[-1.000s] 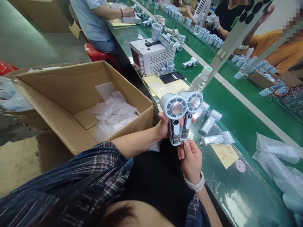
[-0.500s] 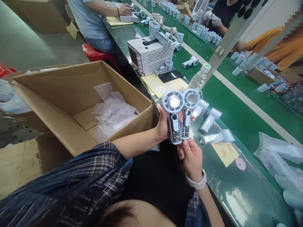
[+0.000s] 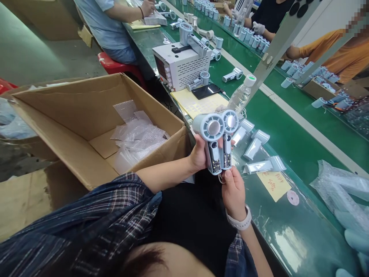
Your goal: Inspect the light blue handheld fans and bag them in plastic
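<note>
My left hand grips two grey hand-held fans side by side, upright, by their handles. The left fan and the right fan show round heads with shiny centre caps, and small lit panels on their handles. My right hand is closed below them, its fingertips pinching at the bottom end of the right fan's handle. Both hands hover over the near edge of the green bench.
An open cardboard box with bubble-wrap bags stands to my left. Three more fans lie on the bench, beside a yellow note, a water bottle and a white power supply. Plastic bags lie at right. Other people work farther along.
The two fans have tilted slightly and dropped a little in my left hand. My right hand stays pinched at the base of the right fan.
</note>
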The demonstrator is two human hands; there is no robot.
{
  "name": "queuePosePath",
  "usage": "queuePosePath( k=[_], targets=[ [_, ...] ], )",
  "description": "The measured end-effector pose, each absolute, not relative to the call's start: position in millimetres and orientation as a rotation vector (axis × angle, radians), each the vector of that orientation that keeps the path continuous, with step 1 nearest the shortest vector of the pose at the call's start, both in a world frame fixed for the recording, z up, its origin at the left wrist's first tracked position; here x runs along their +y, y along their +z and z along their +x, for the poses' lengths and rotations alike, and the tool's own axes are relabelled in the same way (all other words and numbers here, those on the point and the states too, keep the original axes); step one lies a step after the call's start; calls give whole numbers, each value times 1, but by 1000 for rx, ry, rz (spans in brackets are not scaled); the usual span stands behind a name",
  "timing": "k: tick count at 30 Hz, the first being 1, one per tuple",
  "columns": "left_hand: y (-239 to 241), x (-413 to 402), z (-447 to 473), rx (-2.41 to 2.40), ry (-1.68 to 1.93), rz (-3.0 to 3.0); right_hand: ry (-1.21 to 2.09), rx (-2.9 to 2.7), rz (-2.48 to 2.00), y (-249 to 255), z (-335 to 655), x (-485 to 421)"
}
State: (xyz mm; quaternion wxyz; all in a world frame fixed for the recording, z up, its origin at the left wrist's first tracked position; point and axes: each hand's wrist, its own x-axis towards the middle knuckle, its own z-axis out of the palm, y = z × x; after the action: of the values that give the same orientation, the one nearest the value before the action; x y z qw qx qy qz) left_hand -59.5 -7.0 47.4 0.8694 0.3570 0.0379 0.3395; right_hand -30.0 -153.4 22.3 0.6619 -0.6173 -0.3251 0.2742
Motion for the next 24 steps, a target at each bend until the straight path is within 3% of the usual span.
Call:
queuePosePath(
  k=[6, 10, 16, 24],
  targets=[
    [53, 15, -62, 243, 901, 772, 292, -909, -1711, 28, 7, -190],
    [51, 4, -74, 112, 482, 930, -251, -564, -1881, 50, 18, -202],
    [53, -32, -78, 23, -47, 972, 705, -540, -1343, 85, -20, -176],
    [58, -35, -81, 96, -74, 1062, 753, -419, -1187, 77, -21, -167]
  ],
)
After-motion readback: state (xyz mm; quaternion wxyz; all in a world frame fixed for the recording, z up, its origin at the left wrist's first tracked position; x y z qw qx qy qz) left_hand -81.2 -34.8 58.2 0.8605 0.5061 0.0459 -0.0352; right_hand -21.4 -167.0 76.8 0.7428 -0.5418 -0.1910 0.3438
